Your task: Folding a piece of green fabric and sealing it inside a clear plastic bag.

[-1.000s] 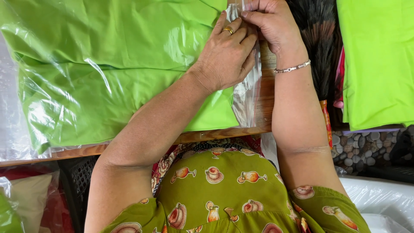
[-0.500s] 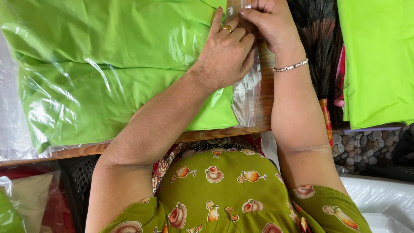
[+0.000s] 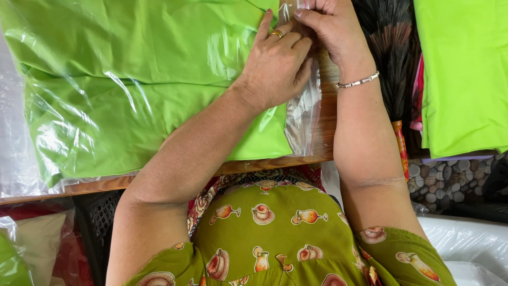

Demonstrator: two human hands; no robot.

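A folded green cloth (image 3: 132, 90) lies inside a clear plastic bag (image 3: 304, 114) on a wooden table (image 3: 95, 185). My left hand (image 3: 275, 66), with a gold ring, rests flat on the bag near its right end and presses the cloth down. Just right of it, my right hand (image 3: 330, 24), with a silver bracelet at the wrist, pinches the bag's open flap at the top edge of the view. The fingertips of the two hands nearly touch. The flap's upper end is cut off by the frame.
A second stack of bright green cloth (image 3: 463, 74) lies at the right. A dark feather duster (image 3: 389, 58) lies between it and the bag. More plastic-wrapped items (image 3: 32, 249) sit low at the left, and a white plastic sheet (image 3: 471, 243) at the lower right.
My left hand has slid slightly down and flattened on the bag. My right hand stays on the flap, its fingers shifted a little.
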